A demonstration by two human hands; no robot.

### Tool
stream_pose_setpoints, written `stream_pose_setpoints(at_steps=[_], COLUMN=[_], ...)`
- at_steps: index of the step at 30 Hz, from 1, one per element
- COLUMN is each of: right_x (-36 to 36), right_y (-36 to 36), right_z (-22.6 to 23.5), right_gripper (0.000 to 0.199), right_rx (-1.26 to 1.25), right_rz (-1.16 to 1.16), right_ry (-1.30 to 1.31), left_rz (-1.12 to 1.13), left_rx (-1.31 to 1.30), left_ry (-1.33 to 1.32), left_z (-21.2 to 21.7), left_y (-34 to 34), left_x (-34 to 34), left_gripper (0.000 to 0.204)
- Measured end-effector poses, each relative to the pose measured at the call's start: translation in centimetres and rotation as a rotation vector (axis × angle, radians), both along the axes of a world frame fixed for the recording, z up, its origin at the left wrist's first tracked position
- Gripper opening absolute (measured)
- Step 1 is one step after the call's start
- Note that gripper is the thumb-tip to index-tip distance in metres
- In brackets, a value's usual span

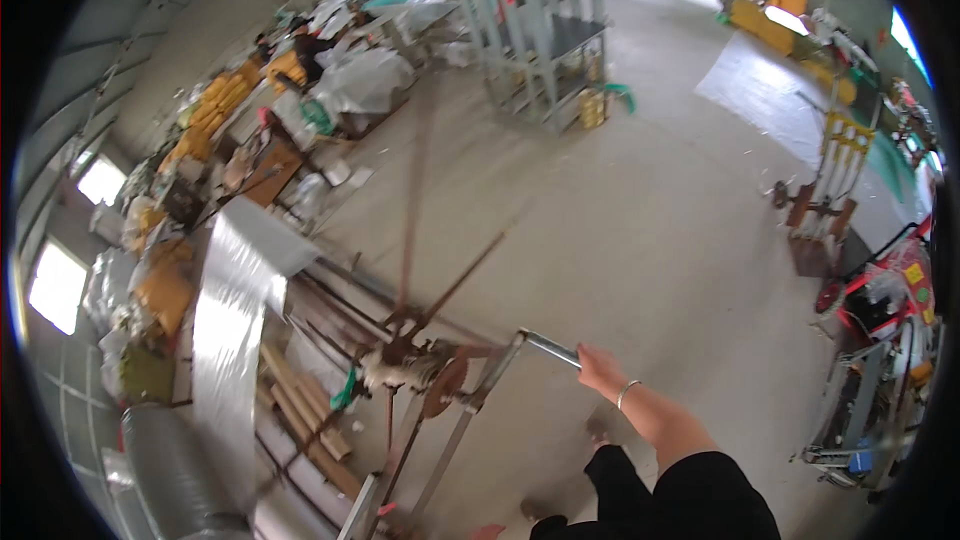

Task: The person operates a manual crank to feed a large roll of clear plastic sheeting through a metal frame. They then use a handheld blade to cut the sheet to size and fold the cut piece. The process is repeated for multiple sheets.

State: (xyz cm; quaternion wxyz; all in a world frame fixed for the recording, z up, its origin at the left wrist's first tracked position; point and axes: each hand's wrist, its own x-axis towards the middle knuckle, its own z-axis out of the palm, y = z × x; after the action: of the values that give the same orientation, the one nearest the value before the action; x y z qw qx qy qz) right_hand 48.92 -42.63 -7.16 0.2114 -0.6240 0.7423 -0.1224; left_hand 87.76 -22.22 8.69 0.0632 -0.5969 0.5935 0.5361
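My right hand (600, 372), with a bangle on the wrist, is closed round a metal crank handle (551, 348). The handle joins a frame arm of a rusty winding stand (440, 390) with long thin spokes, a round disc and cord-like fibre wound at its hub. Only a small patch of what looks like my left hand (488, 532) shows at the bottom edge, its fingers hidden. Beyond the stand on the left, a shiny silver sheet (228, 330) hangs down towards a thick grey roll (175, 475).
Cardboard tubes (300, 405) lie beside the stand. Sacks and bundles (165, 280) line the left wall, where a person in dark clothes (308, 45) is. A tall metal rack (540, 40) stands ahead. On the right are a yellow hand truck (845, 145) and a cluttered cart (870, 400).
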Motion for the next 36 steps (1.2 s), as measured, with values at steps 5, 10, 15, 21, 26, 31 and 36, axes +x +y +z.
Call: stream_pose_setpoints(at_steps=[5, 10, 15, 21, 26, 31, 36], right_x=[11.4, 19.5, 21.9, 10.1, -5.4, -9.1, -4.2], right_y=[8.3, 16.3, 18.9, 17.1, 24.3, 43.4, 48.7], right_z=[-7.0, -4.5, 7.1, 19.5, 9.8, -5.4, -1.3], right_gripper=[0.030, 0.045, 0.059, 0.057, 0.031, 0.031, 0.035], right_rx=[0.355, 0.643, 0.527, 0.217, -0.322, 0.307, 0.398], right_rz=[-0.190, 0.165, 0.310, 0.077, -0.838, -1.096, -0.715], right_ry=[-0.180, -0.433, -0.789, -1.398, -0.971, -0.628, -0.587], left_rz=[-0.184, -0.327, -0.472, -0.570, -0.784, -0.920, -0.959], left_rx=[-0.245, -0.436, -0.709, -1.353, -1.353, -1.091, -0.629], left_ry=[-0.231, -0.327, -0.355, -0.124, -0.059, -0.173, -0.486], left_z=[0.0, -0.5, -4.4, 3.1, 5.0, -2.2, -16.6], left_y=[5.7, 6.9, 1.6, -12.3, -22.8, -28.8, -27.7], left_x=[6.6, 8.7, 8.2, -4.7, -16.9, -25.6, -25.4], left_gripper=[0.051, 0.053, 0.057, 0.070, 0.072, 0.067, 0.054])
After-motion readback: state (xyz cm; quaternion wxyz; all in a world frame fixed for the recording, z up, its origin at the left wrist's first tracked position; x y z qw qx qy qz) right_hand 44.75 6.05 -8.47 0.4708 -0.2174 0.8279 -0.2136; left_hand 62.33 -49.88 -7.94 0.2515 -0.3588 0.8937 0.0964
